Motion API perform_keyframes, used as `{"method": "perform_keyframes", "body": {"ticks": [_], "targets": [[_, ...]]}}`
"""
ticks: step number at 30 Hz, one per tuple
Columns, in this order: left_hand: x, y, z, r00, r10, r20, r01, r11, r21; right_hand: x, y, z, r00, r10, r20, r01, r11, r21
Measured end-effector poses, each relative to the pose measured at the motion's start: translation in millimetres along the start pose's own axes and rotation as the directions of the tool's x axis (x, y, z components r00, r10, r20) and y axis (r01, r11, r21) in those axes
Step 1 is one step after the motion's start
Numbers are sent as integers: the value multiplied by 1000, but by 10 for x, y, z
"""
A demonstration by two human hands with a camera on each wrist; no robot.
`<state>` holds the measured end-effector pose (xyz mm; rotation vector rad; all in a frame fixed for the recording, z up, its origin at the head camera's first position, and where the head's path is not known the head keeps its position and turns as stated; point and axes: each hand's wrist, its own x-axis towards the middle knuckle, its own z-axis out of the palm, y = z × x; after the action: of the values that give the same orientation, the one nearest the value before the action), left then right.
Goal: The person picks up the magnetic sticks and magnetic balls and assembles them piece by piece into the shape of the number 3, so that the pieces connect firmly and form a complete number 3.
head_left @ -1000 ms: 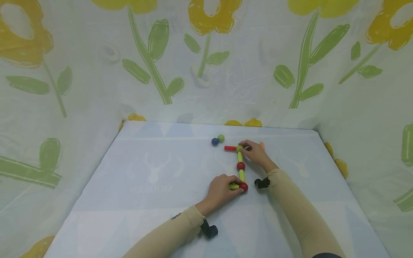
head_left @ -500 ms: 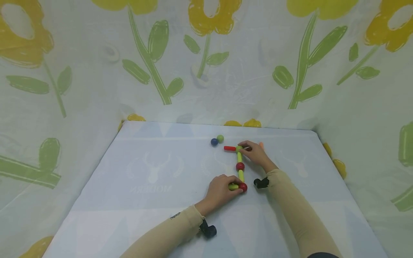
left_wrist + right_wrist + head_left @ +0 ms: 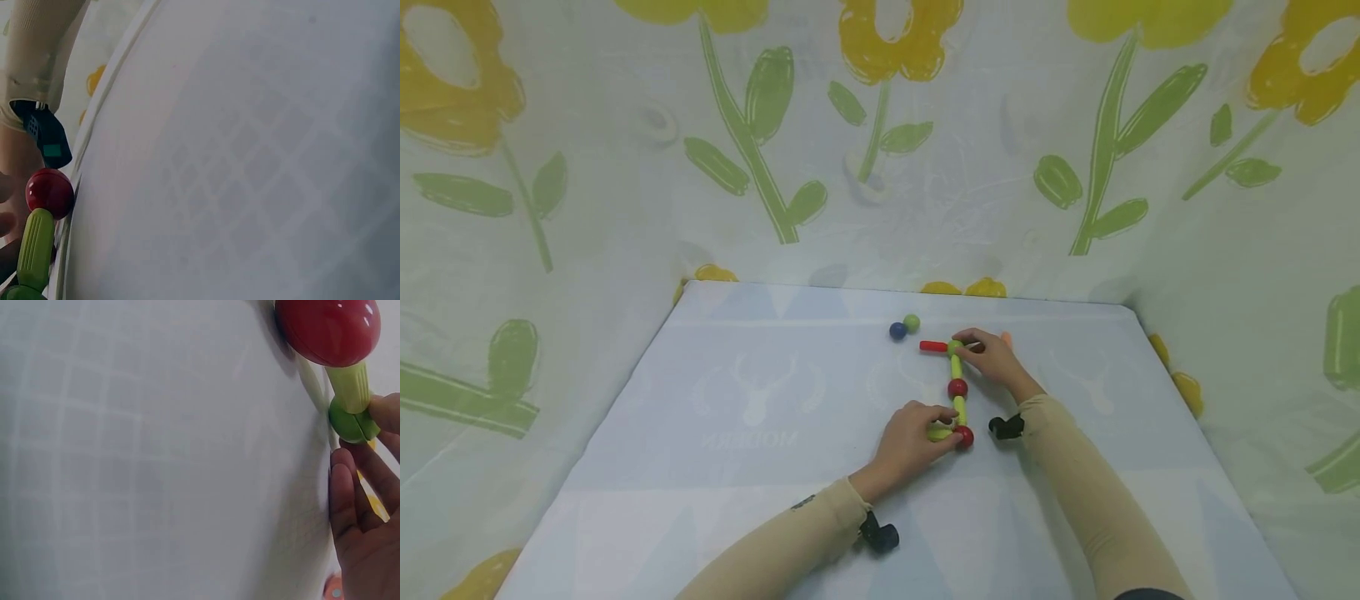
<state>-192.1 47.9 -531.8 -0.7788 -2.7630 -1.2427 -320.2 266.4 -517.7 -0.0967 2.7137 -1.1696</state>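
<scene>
Beige sleeves (image 3: pixel 782 537) reach in over the pale, patterned surface (image 3: pixel 647 533), each with a small black camera (image 3: pixel 880 537) at the wrist. Nearest, the left hand (image 3: pixel 908 439) hovers over a yellow-green rod (image 3: pixel 937 434), its thumb at the near red ball (image 3: pixel 966 437) and its index finger standing apart, a narrow gap between the two. From that ball a second yellow-green rod (image 3: pixel 960 409) runs away to the middle red ball (image 3: pixel 957 388), and a third yellow-green rod (image 3: pixel 956 367) continues to a green ball (image 3: pixel 345 422). There the right hand (image 3: pixel 996 360) pinches the green ball between thumb and fingers, as the right wrist view shows. A red rod (image 3: pixel 933 347) sticks out leftward from the same ball. An orange piece (image 3: pixel 1007 338), partly hidden, lies just behind the right hand. Farther off, a dark blue ball (image 3: pixel 898 332) and a loose green ball (image 3: pixel 912 322) sit side by side, seemingly touching. Beyond the surface's far edge hangs white sheeting (image 3: pixel 970 167) printed with yellow and orange flowers on green stems.
</scene>
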Motion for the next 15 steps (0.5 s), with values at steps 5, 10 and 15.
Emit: {"method": "perform_keyframes", "body": {"ticks": [5,10,15], "targets": [[6,-49,-56,999,-33,-41,32,999,-28,4,11,1,1000,-2,-2,2,1000,-10],[32,-173,-134,989,-75,-129,71,997,-42,-1,-1,2,1000,-8,-8,8,1000,-17],[78,-330,-194,968,-107,-227,115,993,24,-12,-21,7,1000,-4,-14,3,1000,-16]]}}
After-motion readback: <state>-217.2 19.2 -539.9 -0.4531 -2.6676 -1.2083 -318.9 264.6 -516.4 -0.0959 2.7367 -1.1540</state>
